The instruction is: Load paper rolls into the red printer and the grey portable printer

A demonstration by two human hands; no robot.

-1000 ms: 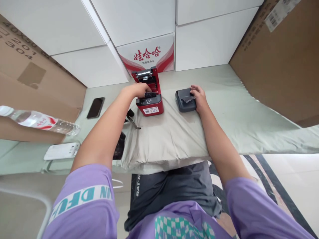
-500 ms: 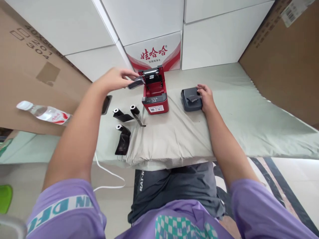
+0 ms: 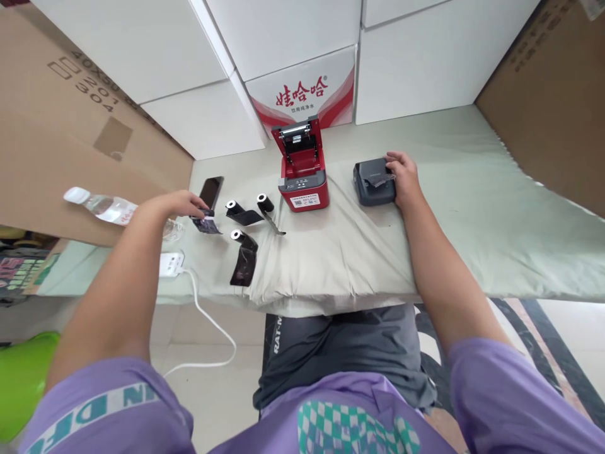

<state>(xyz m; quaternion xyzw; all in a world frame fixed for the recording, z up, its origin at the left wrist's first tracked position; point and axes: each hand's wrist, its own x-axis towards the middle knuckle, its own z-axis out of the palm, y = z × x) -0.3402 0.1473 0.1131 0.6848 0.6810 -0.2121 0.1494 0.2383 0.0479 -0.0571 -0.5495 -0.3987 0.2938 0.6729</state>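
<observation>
Toward left edge of pale-green cloth bench (image 3: 472, 252), left hand (image 3: 182, 205) pinches shiny black strip (image 3: 207, 225), now out of open red boxy printer (image 3: 303, 168) near back edge, so inside shows. Right hand (image 3: 405, 178) touches dark-grey square box (image 3: 371, 192); can't tell if gripping.

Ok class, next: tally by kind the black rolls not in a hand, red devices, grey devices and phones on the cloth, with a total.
Free-lying black rolls: 3
Red devices: 1
Grey devices: 1
Phones: 1
Total: 6

printer (image 3: 306, 185): red, black | rolls (image 3: 266, 203): black | device (image 3: 371, 189): grey | shirt (image 3: 278, 435): purple, teal-white checks
</observation>
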